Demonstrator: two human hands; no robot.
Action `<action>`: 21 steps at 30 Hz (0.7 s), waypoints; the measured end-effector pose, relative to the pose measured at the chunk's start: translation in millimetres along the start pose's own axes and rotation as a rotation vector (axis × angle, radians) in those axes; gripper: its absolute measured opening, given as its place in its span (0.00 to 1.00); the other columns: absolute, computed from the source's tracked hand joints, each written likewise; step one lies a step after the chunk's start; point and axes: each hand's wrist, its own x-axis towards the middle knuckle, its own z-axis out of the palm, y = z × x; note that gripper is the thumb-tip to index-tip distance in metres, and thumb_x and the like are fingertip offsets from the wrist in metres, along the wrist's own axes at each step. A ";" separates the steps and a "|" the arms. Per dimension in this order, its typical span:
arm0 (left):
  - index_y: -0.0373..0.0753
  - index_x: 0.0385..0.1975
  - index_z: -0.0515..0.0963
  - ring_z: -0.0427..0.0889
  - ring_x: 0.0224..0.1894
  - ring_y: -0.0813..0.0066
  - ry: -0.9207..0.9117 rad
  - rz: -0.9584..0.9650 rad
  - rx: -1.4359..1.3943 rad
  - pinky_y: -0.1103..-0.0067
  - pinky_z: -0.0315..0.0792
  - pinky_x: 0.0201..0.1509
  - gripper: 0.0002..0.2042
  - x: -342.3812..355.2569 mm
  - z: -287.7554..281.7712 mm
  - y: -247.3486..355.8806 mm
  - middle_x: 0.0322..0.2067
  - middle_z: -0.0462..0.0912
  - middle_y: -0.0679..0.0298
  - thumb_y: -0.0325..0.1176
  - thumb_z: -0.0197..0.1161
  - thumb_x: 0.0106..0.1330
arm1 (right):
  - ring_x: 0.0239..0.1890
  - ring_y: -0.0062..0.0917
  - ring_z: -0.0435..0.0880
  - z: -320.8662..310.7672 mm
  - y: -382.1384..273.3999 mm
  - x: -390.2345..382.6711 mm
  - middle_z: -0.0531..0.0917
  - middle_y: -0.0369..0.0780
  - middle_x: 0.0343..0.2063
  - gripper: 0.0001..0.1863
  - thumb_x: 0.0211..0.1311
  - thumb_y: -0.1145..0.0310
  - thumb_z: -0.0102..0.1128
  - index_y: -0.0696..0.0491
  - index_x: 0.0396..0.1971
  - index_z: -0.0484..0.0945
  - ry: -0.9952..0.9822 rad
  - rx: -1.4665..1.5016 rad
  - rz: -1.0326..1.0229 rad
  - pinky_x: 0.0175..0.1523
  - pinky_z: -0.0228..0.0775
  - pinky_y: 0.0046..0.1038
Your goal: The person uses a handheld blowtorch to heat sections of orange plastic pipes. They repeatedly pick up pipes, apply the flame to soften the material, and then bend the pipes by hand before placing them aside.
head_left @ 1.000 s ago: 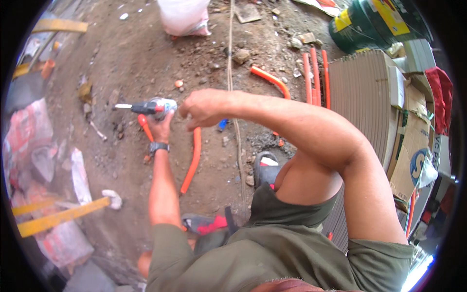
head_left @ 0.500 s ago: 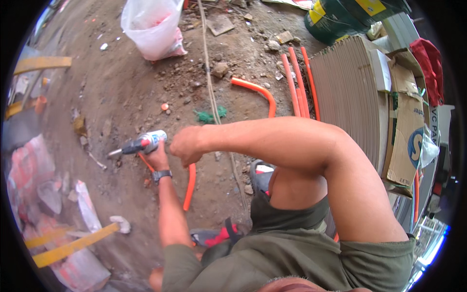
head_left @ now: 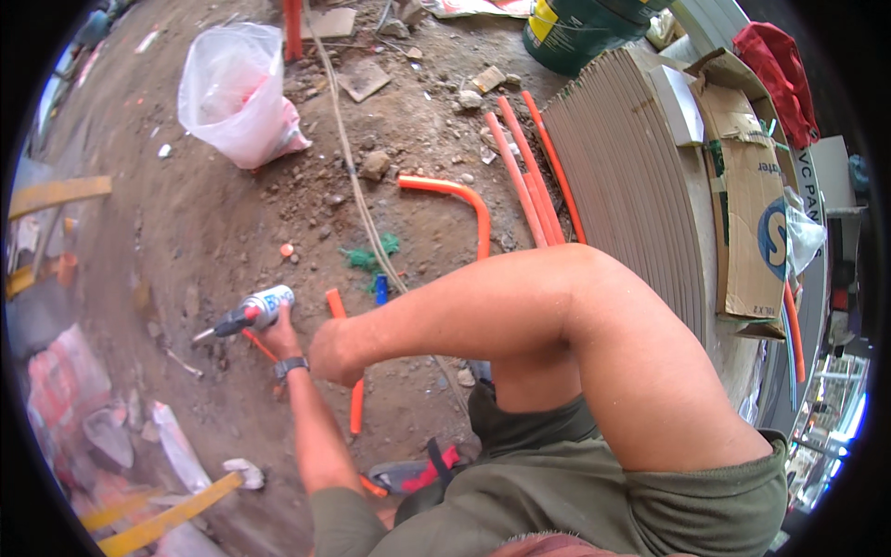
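Note:
My left hand (head_left: pixel 278 339) is wrapped round a handheld gas torch (head_left: pixel 251 311) with a white can and a dark, red-marked head. Its metal nozzle points left, over bare soil. A dark watch (head_left: pixel 290 366) sits on my left wrist. Just right of the torch, my right hand (head_left: pixel 334 353) is closed, its back showing and its fingers hidden, so what it grips cannot be made out. A short orange pipe (head_left: pixel 356 408) shows above and below that fist; whether the fist touches it is unclear. Another thin orange length (head_left: pixel 261 345) shows beside my left hand.
A bent orange pipe (head_left: pixel 469 198) and several straight pipes (head_left: pixel 522 176) lie ahead, beside stacked grey-brown panels (head_left: pixel 631 158). A cord (head_left: pixel 348 153) crosses the soil past green netting (head_left: pixel 367 252) and a blue piece (head_left: pixel 381 290). A whitish plastic bag (head_left: pixel 232 102) stands far left.
The view has shifted, with the ground sliding left and down. My right hand has dropped toward me relative to the torch, uncovering the short pipe's upper end and the blue piece.

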 end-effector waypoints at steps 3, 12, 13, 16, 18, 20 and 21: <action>0.31 0.58 0.72 0.83 0.50 0.70 0.017 0.043 -0.075 0.71 0.77 0.59 0.29 6.4 -5.1 -14.2 0.51 0.81 0.58 0.27 0.78 0.57 | 0.43 0.40 0.90 -6.2 -22.4 -6.8 0.90 0.46 0.37 0.12 0.51 0.68 0.69 0.54 0.36 0.90 0.010 0.035 -0.003 0.45 0.81 0.41; 0.31 0.63 0.67 0.82 0.54 0.71 0.091 0.114 0.090 0.73 0.75 0.61 0.38 6.1 -2.3 -17.4 0.54 0.79 0.57 0.32 0.82 0.55 | 0.66 0.40 0.77 -31.1 -82.5 -3.4 0.82 0.40 0.61 0.32 0.59 0.50 0.71 0.48 0.62 0.81 -0.322 -0.193 -0.097 0.67 0.69 0.46; 0.31 0.64 0.65 0.81 0.55 0.70 0.086 0.091 0.108 0.72 0.75 0.62 0.40 8.5 -10.2 -17.5 0.55 0.79 0.56 0.32 0.82 0.54 | 0.49 0.33 0.90 -37.4 -90.9 -20.9 0.91 0.38 0.45 0.16 0.55 0.66 0.76 0.48 0.45 0.91 -0.160 -0.126 -0.072 0.49 0.82 0.38; 0.31 0.68 0.60 0.81 0.57 0.68 0.053 0.079 0.084 0.71 0.74 0.64 0.45 12.6 -19.9 -22.1 0.58 0.77 0.54 0.32 0.83 0.53 | 0.49 0.34 0.90 -42.3 -95.9 -26.1 0.90 0.39 0.46 0.16 0.55 0.66 0.75 0.49 0.46 0.91 -0.167 -0.066 -0.029 0.50 0.81 0.39; 0.31 0.69 0.58 0.80 0.57 0.67 0.006 0.148 -0.043 0.70 0.74 0.65 0.47 9.7 -12.0 -27.8 0.59 0.76 0.54 0.30 0.83 0.52 | 0.49 0.34 0.90 -40.0 -89.8 -25.0 0.91 0.39 0.45 0.16 0.55 0.67 0.75 0.50 0.45 0.91 -0.165 -0.028 -0.008 0.50 0.81 0.39; 0.31 0.70 0.58 0.80 0.58 0.67 -0.028 0.140 -0.066 0.69 0.73 0.66 0.47 6.5 -8.7 -29.4 0.59 0.75 0.53 0.27 0.83 0.52 | 0.48 0.35 0.90 -32.6 -78.3 -24.6 0.91 0.40 0.43 0.15 0.54 0.67 0.74 0.51 0.43 0.91 -0.124 -0.010 -0.021 0.49 0.81 0.40; 0.30 0.70 0.57 0.79 0.58 0.67 -0.046 0.154 -0.106 0.69 0.73 0.66 0.47 5.8 -7.0 -34.1 0.59 0.75 0.53 0.27 0.83 0.52 | 0.47 0.35 0.90 -29.2 -71.1 -27.4 0.91 0.41 0.42 0.15 0.53 0.67 0.74 0.52 0.42 0.91 -0.085 -0.015 -0.050 0.49 0.81 0.41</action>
